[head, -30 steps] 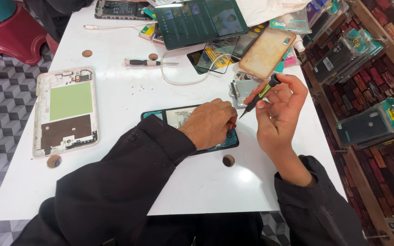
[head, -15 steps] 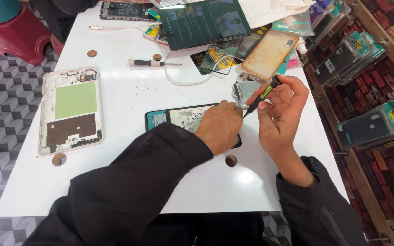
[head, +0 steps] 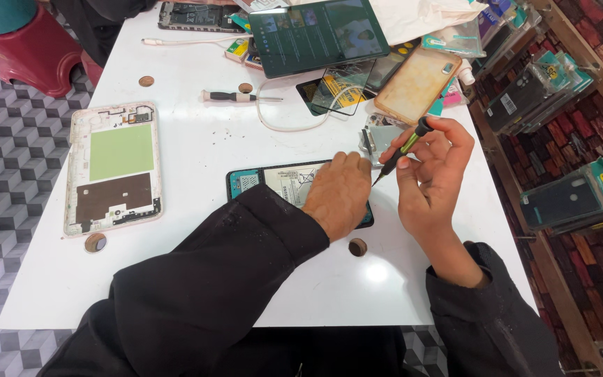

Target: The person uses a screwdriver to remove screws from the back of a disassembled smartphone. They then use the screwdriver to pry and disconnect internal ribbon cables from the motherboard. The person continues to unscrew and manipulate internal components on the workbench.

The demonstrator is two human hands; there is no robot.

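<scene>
An opened phone (head: 273, 180) with a teal frame and exposed battery lies face down on the white table (head: 197, 279). My left hand (head: 340, 195) rests flat on its right end, pressing it down. My right hand (head: 430, 174) grips a small black and green screwdriver (head: 403, 150), its tip pointing down-left toward the phone's edge beside my left fingers. A small metal part (head: 378, 136) lies just beyond the tip.
A white tablet back shell (head: 114, 167) lies at the left. A second screwdriver (head: 235, 96), a white cable (head: 294, 126), a tablet (head: 319, 35), glass screens and phone cases (head: 417, 84) crowd the far side. Shelves of packaged goods (head: 567, 199) stand right. A red stool (head: 33, 49) stands far left.
The view has shifted slightly. My left hand stays on the phone, and my right hand with the screwdriver has barely moved.
</scene>
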